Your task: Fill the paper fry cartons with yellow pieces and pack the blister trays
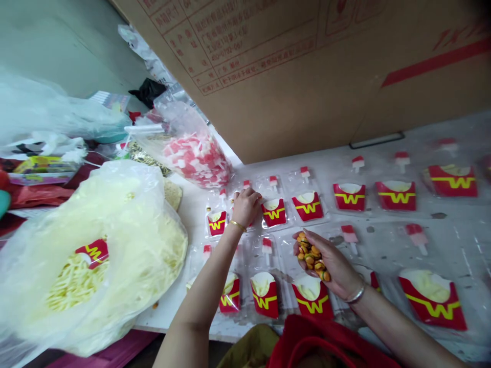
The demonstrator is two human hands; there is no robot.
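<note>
My left hand (246, 206) reaches over the back row of clear plastic trays, its fingers bent down together at one tray. Whatever they pinch, if anything, is hidden. Palm up, my right hand (333, 263) cups a small heap of miniature toy burgers (311, 257) above the front row. The trays hold red toy fries boxes with a yellow W, such as this fries box (273, 212) just right of my left hand. Small red, pink and white toy popsicles lie above the boxes, among them a toy popsicle (267, 248) in the front row.
A big cardboard box (291, 92) stands along the back of the white table (195, 199). To the left lie a large clear bag of pale toy fries (79, 281) and a bag of toy popsicles (197, 158). Farther left are piled plastic bags (49, 107).
</note>
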